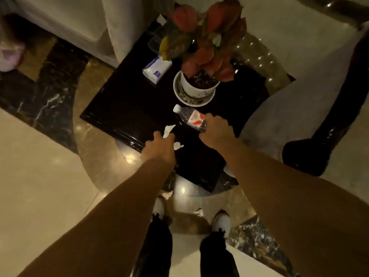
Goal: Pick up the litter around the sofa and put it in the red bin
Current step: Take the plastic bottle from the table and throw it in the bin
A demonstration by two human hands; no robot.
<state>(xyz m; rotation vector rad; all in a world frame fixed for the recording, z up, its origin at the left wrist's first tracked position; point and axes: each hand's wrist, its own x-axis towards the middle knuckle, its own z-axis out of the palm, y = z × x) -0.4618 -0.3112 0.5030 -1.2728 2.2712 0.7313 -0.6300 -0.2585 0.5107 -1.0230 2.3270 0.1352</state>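
Observation:
A clear plastic bottle [188, 116] with a red-and-white label and white cap lies tilted above the black side table [127, 108]; my right hand [216, 130] is closed around its lower end. My left hand [160, 145] pinches a white crumpled tissue [168, 130] at the table's near edge. A second tissue scrap [178, 145] lies on the table just right of that hand. Two more scraps lie on the floor, one [167, 194] under the table corner, one [199, 212] between my shoes. No red bin is in view.
A potted plant [197, 84] with red leaves in a white pot stands mid-table, a tissue pack [156, 69] to its left. A pale sofa [79, 19] rises behind, at the upper left. A dark glossy furniture leg [323, 144] stands at the right. The floor is polished marble.

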